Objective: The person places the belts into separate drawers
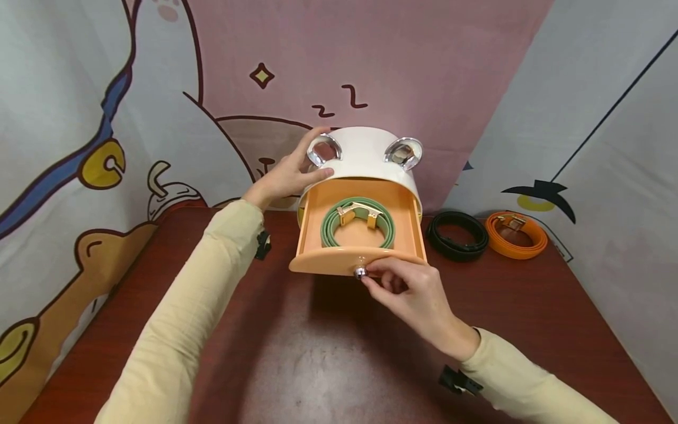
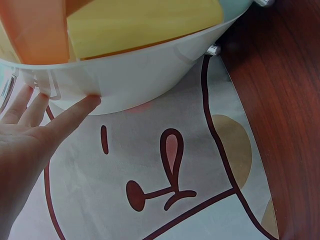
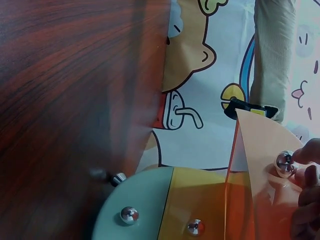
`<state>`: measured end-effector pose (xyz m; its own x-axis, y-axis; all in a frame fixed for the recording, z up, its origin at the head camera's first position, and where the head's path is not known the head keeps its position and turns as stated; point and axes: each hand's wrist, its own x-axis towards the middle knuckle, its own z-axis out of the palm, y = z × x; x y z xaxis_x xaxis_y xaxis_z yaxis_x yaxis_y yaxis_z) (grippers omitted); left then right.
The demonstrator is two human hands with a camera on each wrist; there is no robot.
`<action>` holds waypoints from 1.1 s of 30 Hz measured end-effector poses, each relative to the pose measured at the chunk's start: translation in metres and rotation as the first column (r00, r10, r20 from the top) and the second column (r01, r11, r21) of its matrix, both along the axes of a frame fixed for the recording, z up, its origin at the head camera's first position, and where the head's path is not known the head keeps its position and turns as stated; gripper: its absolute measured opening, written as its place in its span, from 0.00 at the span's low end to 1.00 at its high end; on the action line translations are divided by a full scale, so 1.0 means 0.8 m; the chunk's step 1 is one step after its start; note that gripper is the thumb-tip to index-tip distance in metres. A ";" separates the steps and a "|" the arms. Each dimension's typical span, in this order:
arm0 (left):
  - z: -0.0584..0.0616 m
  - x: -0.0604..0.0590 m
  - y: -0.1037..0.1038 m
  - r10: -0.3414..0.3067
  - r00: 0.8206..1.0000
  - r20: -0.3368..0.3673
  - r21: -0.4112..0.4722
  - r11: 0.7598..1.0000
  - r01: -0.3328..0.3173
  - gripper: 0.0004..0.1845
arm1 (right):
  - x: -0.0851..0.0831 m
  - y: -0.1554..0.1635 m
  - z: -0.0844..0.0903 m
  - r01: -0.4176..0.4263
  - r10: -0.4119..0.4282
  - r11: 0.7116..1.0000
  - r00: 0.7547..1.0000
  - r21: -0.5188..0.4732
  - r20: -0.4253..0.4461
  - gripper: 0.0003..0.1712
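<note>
A white rounded cabinet (image 1: 365, 150) with silver ring ears (image 1: 405, 142) stands at the table's back. Its orange drawer (image 1: 323, 262) is pulled out toward me. Inside lies a coiled green belt (image 1: 327, 228) with a gold-toned buckle (image 1: 360, 207). My right hand (image 1: 415, 297) pinches the drawer's round silver knob (image 1: 360, 272) between thumb and fingers. Against the cabinet's upper left side, around the left ear, rests my left hand (image 1: 288, 172); in the left wrist view its fairly straight fingers (image 2: 80, 112) touch the white shell.
Right of the cabinet lie a coiled black belt (image 1: 461, 251) and a coiled orange belt (image 1: 516, 251). Below the pulled-out drawer, a yellow drawer front (image 3: 200, 200) and a green one (image 3: 145, 195) sit closed. A cartoon-printed cloth (image 1: 424, 70) hangs behind the dark red-brown table (image 1: 540, 330).
</note>
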<state>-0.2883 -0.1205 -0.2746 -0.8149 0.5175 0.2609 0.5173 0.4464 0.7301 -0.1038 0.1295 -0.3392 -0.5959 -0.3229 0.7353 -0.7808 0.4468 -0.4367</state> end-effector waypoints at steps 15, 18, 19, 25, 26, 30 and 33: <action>0.001 -0.002 -0.001 -0.004 1.000 0.006 0.011 1.000 0.004 0.42 | -0.007 -0.004 0.003 0.002 -0.002 1.000 0.999 0.004 -0.036 0.10; 0.000 -0.002 -0.001 -0.007 1.000 0.002 0.015 1.000 0.007 0.42 | -0.010 -0.005 0.004 -0.005 0.004 1.000 0.998 -0.005 -0.063 0.12; 0.000 -0.002 -0.001 -0.006 1.000 0.003 0.018 1.000 0.006 0.41 | -0.011 -0.006 0.004 -0.006 0.006 1.000 0.998 -0.008 -0.070 0.13; 0.000 -0.002 -0.001 -0.001 1.000 0.000 0.009 1.000 0.001 0.42 | -0.013 -0.006 0.005 0.007 -0.007 1.000 0.998 -0.003 -0.058 0.14; 0.000 -0.002 -0.001 -0.001 1.000 -0.002 0.008 1.000 0.001 0.42 | -0.013 -0.006 0.005 0.010 -0.010 1.000 0.999 -0.003 -0.048 0.13; -0.001 -0.002 -0.001 -0.003 1.000 0.001 0.009 1.000 0.003 0.42 | -0.012 -0.005 0.004 0.017 -0.017 1.000 0.999 -0.006 -0.034 0.13; 0.000 -0.001 -0.001 -0.005 1.000 0.010 0.010 1.000 0.005 0.42 | -0.011 -0.007 0.000 0.018 -0.018 1.000 0.999 -0.009 -0.050 0.15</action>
<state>-0.2893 -0.1211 -0.2749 -0.8150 0.5187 0.2584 0.5124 0.4365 0.7396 -0.1130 0.1242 -0.3389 -0.5637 -0.3060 0.7672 -0.7938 0.4573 -0.4009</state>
